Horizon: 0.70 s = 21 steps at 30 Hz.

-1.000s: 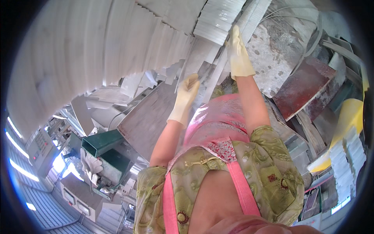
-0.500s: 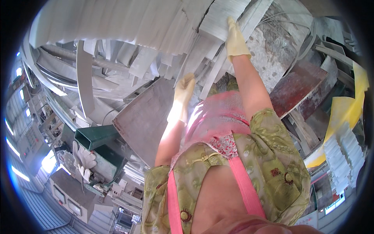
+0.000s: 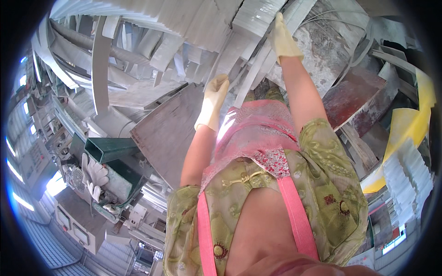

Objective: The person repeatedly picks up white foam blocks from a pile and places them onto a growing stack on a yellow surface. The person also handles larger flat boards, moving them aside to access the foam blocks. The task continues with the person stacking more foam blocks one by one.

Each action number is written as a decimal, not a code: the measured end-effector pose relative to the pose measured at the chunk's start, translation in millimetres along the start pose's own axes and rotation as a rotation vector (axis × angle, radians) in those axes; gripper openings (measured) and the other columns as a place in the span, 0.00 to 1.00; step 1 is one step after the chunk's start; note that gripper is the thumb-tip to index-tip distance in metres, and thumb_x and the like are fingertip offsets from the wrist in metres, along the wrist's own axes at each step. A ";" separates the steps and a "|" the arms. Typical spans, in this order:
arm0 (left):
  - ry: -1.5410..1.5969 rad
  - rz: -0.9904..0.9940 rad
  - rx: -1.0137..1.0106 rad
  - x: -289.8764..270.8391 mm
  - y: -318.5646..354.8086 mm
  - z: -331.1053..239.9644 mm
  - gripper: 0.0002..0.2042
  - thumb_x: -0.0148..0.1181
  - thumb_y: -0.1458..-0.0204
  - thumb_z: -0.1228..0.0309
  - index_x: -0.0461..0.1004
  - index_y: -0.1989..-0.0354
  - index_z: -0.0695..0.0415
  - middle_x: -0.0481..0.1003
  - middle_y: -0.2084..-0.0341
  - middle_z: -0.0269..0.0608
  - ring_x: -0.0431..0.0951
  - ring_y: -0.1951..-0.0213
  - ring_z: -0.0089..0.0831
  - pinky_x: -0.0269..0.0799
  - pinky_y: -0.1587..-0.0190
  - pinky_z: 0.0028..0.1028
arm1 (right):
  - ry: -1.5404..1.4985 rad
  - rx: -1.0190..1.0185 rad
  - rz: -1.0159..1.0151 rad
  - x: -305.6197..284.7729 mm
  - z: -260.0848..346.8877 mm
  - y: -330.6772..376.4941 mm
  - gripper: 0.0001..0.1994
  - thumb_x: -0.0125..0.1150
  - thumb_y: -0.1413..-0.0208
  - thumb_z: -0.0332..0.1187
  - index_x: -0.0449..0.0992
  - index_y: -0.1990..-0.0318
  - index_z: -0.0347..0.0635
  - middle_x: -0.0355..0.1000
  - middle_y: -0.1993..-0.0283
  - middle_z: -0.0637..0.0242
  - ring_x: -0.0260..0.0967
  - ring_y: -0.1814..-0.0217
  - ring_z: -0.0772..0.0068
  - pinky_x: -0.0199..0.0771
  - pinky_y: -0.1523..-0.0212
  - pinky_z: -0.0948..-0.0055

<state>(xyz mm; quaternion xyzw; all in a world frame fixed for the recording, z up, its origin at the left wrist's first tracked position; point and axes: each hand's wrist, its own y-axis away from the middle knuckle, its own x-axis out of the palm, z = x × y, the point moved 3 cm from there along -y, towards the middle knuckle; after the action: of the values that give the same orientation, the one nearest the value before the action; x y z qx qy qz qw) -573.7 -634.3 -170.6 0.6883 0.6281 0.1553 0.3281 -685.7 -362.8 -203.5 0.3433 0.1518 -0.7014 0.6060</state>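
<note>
My left hand, in a cream rubber glove, is closed, with the fingers curled in beside the ends of several pale strips. What it may hold is hidden. Farther off to the right, my right hand, gloved the same way, reaches forward with its fingers stretched out and close together. It lies against the side of a stack of pale white strips. A long, narrow pale strip slants from beside that hand down toward my pink apron.
Ribbed pale sheets or strips spread across the far left, with curved strips hanging below. A brown board stands left of me, near a green square tube and white gloves. At right are a reddish board and yellow sheeting.
The view has shifted slightly. My left hand has moved a little farther forward and remains curled. My right hand is slightly farther forward and right, still beside the stack.
</note>
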 end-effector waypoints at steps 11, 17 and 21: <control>0.001 -0.035 -0.066 -10.5 14.1 12.4 0.22 0.63 0.40 0.61 0.75 0.42 0.63 0.78 0.50 0.43 0.76 0.47 0.28 0.67 0.41 0.27 | 0.008 -0.027 -0.028 49.0 15.6 20.1 0.37 0.47 0.38 0.24 0.42 0.23 0.38 0.54 0.28 0.30 0.57 0.26 0.44 0.60 0.31 0.60; 0.008 -0.014 -0.112 -12.3 7.5 18.2 0.24 0.62 0.39 0.60 0.72 0.41 0.66 0.78 0.50 0.44 0.76 0.48 0.28 0.68 0.42 0.27 | -0.206 0.096 0.175 45.8 8.0 25.4 0.37 0.44 0.31 0.49 0.43 0.24 0.35 0.46 0.23 0.37 0.44 0.19 0.50 0.46 0.23 0.61; 0.045 0.002 -0.086 -2.9 -5.2 17.3 0.23 0.60 0.38 0.62 0.72 0.42 0.68 0.77 0.50 0.44 0.76 0.50 0.27 0.69 0.43 0.26 | -0.875 0.420 0.180 61.7 -25.5 15.8 0.42 0.55 0.36 0.56 0.47 0.24 0.43 0.47 0.23 0.42 0.50 0.22 0.46 0.48 0.24 0.63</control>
<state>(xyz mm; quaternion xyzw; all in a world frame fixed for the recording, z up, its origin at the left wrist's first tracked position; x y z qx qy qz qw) -567.3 -641.6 -186.1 0.6706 0.6274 0.1978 0.3429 -664.9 -396.2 -259.7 0.1430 -0.2920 -0.7402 0.5886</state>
